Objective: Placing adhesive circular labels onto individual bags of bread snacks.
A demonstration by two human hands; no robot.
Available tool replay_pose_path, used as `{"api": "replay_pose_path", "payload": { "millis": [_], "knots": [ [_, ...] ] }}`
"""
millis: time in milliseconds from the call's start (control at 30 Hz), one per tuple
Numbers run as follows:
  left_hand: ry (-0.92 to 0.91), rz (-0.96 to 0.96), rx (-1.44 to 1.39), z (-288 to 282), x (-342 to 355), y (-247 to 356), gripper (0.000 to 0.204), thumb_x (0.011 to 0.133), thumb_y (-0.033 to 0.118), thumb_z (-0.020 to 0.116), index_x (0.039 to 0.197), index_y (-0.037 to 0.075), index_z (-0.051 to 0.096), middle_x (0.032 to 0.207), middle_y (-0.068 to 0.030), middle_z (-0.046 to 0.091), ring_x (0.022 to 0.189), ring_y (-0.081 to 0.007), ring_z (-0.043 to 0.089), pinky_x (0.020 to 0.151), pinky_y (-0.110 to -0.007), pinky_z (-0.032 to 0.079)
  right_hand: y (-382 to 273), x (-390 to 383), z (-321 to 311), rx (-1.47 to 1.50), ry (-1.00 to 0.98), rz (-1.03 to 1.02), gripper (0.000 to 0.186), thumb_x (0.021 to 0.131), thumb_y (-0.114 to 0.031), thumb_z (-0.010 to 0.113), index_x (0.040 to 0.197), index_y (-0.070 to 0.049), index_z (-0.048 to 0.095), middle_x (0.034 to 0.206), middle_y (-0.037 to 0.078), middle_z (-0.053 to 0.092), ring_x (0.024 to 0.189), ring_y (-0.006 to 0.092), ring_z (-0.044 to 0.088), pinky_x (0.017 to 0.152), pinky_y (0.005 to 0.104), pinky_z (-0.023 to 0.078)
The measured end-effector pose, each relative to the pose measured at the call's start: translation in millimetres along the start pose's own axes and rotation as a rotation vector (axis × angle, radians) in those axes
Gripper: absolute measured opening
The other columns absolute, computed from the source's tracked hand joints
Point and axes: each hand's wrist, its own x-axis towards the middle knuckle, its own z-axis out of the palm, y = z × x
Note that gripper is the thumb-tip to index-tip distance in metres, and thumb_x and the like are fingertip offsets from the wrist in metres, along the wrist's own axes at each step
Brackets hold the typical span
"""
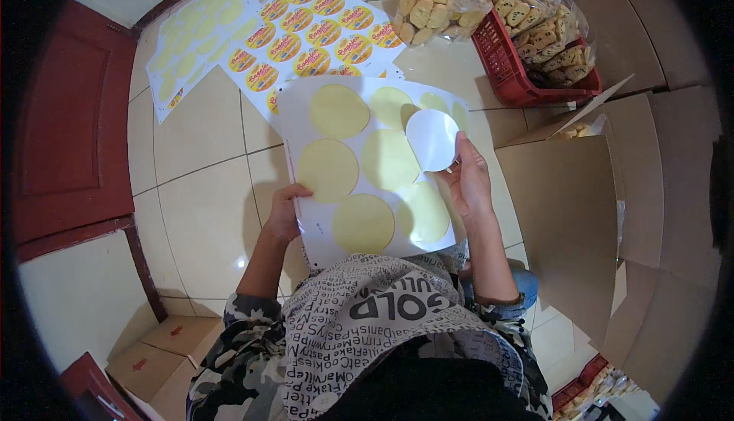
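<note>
A white sticker sheet (306,226) with several round pale-yellow patches lies across my lap. My left hand (286,208) grips its left edge, the thumb on top and the other fingers hidden underneath. Between the thumb and fingers of my right hand (470,176) is a round sticker (433,140), its white side facing up. This sticker is raised over the right part of the sheet, overlapping one yellow patch. Whether its lower edge still touches the sheet cannot be made out.
A sheet of printed orange round stickers (321,33) and a peeled backing sheet (197,31) lie on the tiled floor. Bagged cookies (440,8) stand beyond, beside a red crate (505,69) of more bags. An open cardboard box (562,215) stands close on my right.
</note>
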Motion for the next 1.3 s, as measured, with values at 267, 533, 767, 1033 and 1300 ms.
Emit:
{"api": "replay_pose_path", "payload": {
  "millis": [267,533,767,1033,1300],
  "knots": [
    [0.344,0.879,0.749,93,0,30,0.030,0.088,0.022,0.059,0.109,0.001,0.053,0.095,-0.0108,0.063,0.085,-0.0193,0.061,0.078,-0.033,0.048,49,-16,17,-0.863,-0.042,-0.675,0.022,0.090,-0.016,0.062,0.103,0.000,0.068,0.102,0.011,0.070,0.097,0.0194,0.065,0.094,0.0371,0.044],
    [0.092,0.517,0.989,115,76,8,0.030,0.077,0.028,0.071,0.092,0.001,0.067,0.080,-0.0118,0.069,0.073,-0.0202,0.066,0.069,-0.032,0.051,72,-16,12,-1.140,-0.258,-0.925,0.032,0.082,-0.013,0.068,0.113,-0.006,0.065,0.116,0.012,0.064,0.098,0.0239,0.064,0.100,0.0457,0.039],
    [0.082,0.614,1.031,120,69,-5,0.022,0.075,0.013,0.071,0.092,-0.001,0.067,0.081,-0.0113,0.068,0.074,-0.0178,0.065,0.071,-0.031,0.051,41,24,-3,-1.016,0.016,-0.665,0.038,0.087,-0.015,0.063,0.123,-0.007,0.058,0.132,0.017,0.052,0.107,0.0318,0.059,0.102,0.0431,0.037],
    [0.085,0.582,0.842,130,58,-10,0.015,0.078,0.007,0.069,0.090,-0.001,0.065,0.082,-0.0088,0.067,0.075,-0.0148,0.064,0.072,-0.029,0.050,34,53,-10,-1.082,-0.117,-0.553,0.033,0.080,-0.019,0.070,0.109,-0.003,0.066,0.119,0.017,0.061,0.110,0.0311,0.058,0.095,0.0364,0.043],
    [0.049,0.676,0.823,130,55,-12,0.012,0.078,0.003,0.068,0.087,-0.002,0.064,0.085,-0.0105,0.065,0.079,-0.0175,0.063,0.075,-0.029,0.049,39,55,-12,-1.115,-0.104,-0.520,0.036,0.081,-0.023,0.069,0.110,-0.003,0.065,0.120,0.015,0.060,0.112,0.0292,0.057,0.097,0.0404,0.041]
  ]
}}
